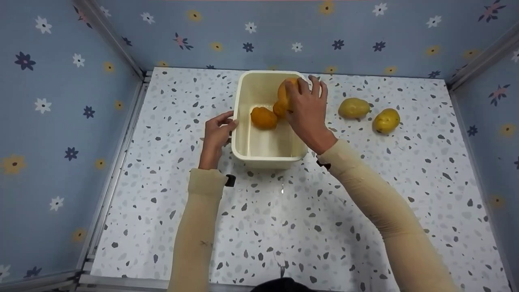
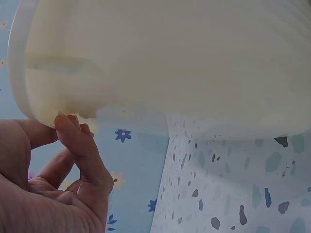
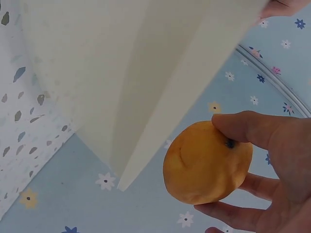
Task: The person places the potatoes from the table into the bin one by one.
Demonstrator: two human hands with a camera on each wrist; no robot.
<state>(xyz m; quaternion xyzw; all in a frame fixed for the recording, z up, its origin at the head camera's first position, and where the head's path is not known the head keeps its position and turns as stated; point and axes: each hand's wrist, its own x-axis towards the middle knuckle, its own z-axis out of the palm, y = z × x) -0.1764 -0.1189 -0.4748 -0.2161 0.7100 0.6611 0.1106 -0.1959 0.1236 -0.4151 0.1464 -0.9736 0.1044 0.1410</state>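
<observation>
A cream plastic bin (image 1: pixel 263 159) stands on the table. My left hand (image 1: pixel 217 132) pinches its left rim between thumb and fingers, and the left wrist view shows the fingertips (image 2: pixel 70 124) at the bin's edge. Over the bin's right rim my right hand (image 1: pixel 309 111) grips a round orange fruit (image 3: pixel 206 162) with a dark stem spot, thumb on one side and fingers on the other. Inside the bin lies another orange fruit (image 1: pixel 264 118). A smaller orange shape (image 1: pixel 279 109) shows beside it, partly hidden by the right hand and the held fruit.
Right of the bin lie two yellow-green oval pieces of produce, one nearer (image 1: pixel 354 108) and one farther right (image 1: pixel 386 121). The speckled white table (image 1: pixel 259 227) is bordered by flower-patterned blue walls (image 1: pixel 275 36) at the back and both sides.
</observation>
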